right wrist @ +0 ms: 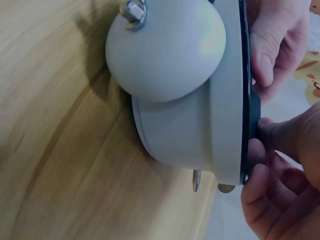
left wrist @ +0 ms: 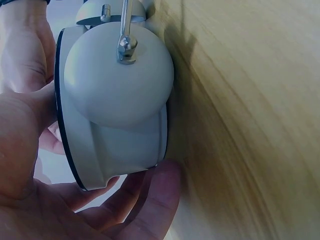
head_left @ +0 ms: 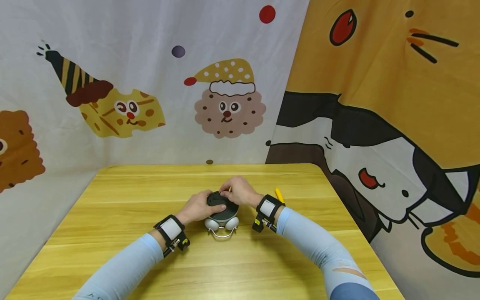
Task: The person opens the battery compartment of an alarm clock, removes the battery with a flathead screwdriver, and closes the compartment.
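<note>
A white twin-bell alarm clock (head_left: pixel 227 215) lies on the table with its black back facing up. Its two round bells (head_left: pixel 211 225) and wire handle (head_left: pixel 222 236) point toward me. My left hand (head_left: pixel 196 207) grips the clock's left side, thumb across the back and fingers round the rim, as the left wrist view shows. At the far right of the back, my right hand (head_left: pixel 240 192) pinches a raised dark part (right wrist: pixel 254 117) between thumb and curled fingers. What that part is, I cannot tell. A pointed metal leg (right wrist: pixel 196 180) sticks out of the casing.
A yellow stick-like object (head_left: pixel 279 195) lies beyond my right wrist, partly hidden by it. The wooden table (head_left: pixel 150 183) ends at a cartoon-printed cloth (head_left: pixel 161 146) behind and to the right. Both wrists carry strapped-on cameras (head_left: pixel 183 241).
</note>
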Tool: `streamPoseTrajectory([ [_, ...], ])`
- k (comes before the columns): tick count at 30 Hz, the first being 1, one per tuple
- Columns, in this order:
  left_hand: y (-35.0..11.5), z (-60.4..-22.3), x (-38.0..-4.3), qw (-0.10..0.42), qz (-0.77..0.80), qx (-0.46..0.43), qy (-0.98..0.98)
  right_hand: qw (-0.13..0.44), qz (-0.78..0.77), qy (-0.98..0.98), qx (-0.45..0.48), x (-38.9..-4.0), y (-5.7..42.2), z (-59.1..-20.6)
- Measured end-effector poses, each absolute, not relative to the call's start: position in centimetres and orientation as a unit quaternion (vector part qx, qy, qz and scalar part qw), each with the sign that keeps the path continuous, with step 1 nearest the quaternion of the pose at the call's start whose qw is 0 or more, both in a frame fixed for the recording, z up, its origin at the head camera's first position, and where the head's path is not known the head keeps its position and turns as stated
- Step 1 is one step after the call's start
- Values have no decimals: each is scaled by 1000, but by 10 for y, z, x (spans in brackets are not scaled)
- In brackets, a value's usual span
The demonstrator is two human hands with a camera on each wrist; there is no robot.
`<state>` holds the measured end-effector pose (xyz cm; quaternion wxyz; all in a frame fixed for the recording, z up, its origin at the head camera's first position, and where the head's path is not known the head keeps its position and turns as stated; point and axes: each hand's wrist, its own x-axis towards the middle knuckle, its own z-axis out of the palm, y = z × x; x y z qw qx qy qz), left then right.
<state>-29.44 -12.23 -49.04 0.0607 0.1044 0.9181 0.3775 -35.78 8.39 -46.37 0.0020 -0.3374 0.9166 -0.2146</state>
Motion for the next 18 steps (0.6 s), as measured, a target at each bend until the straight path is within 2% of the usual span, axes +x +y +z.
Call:
streamPoseTrajectory([
  [18, -122, -491, -296, 66, 381, 99, 917, -67, -157, 914, -368, -355, 81, -468],
])
